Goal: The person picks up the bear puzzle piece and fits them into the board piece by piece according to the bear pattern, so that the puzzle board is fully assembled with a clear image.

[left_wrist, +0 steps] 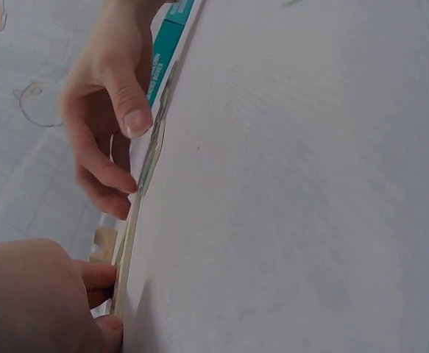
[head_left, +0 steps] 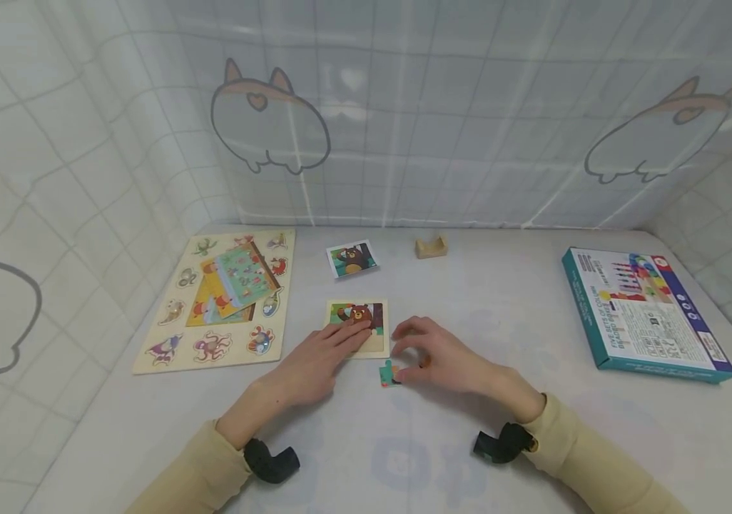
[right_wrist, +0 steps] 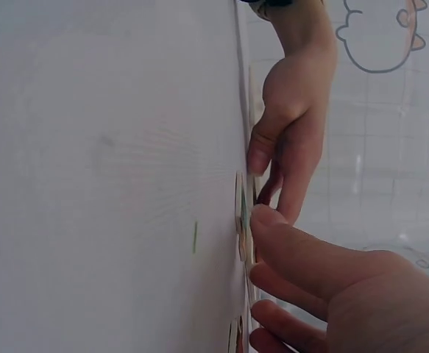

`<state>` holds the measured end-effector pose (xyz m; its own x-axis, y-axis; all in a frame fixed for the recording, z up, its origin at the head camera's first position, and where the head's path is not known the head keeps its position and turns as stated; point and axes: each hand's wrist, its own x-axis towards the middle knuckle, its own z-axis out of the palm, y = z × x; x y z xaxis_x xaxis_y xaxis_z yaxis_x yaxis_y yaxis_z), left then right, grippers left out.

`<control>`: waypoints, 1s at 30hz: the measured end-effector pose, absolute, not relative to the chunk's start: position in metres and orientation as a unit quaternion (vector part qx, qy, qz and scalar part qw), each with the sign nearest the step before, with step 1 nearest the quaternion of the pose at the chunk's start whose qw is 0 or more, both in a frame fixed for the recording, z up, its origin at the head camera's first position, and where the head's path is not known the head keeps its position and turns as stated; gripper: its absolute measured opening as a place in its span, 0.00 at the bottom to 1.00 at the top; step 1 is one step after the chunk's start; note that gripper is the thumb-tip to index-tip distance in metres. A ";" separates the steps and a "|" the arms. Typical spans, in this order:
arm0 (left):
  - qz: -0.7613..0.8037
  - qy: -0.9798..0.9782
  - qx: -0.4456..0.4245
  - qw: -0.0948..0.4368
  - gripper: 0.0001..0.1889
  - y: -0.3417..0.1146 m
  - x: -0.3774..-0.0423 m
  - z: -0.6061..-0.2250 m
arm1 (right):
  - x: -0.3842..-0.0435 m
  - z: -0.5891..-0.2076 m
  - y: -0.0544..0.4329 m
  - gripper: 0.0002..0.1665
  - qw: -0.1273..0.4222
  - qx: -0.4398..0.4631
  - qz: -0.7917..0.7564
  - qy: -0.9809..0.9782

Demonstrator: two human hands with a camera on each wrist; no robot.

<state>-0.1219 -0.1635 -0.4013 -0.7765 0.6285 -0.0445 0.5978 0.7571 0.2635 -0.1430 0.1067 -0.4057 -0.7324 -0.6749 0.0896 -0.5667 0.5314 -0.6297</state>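
A square wooden puzzle tray with a bear picture lies in the middle of the table. My left hand rests on it with fairly straight fingers, covering the lower left of the picture. To the right, my right hand arches over the table, thumb and fingertips apart. Its thumb touches a teal and orange puzzle piece just below the tray. Another brown-orange piece shows partly under this hand. In the right wrist view, the thumb lies against the teal piece's edge.
Behind the tray lies a bear picture card, beside a small notched wooden block. A sea-animal board with puzzle pictures on top is at left. A teal-edged box lies at right. Curtains surround the table.
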 end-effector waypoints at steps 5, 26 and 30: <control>0.131 0.934 0.324 0.068 0.41 -0.164 -0.121 -0.401 | -0.139 -0.406 0.107 0.16 0.093 -0.362 -0.321 0.870; 0.176 0.923 0.338 0.052 0.40 -0.172 -0.120 -0.402 | -0.139 -0.407 0.108 0.10 0.079 -0.386 -0.342 0.853; 0.189 0.930 0.313 0.041 0.29 -0.183 -0.120 -0.399 | -0.139 -0.407 0.108 0.11 0.084 -0.385 -0.340 0.854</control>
<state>-0.1205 -0.1827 -0.3993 -0.8008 0.5975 0.0410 0.5662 0.7329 0.3771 -0.1388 0.1077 -0.4072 -0.6893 -0.7147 0.1184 -0.6006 0.4723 -0.6451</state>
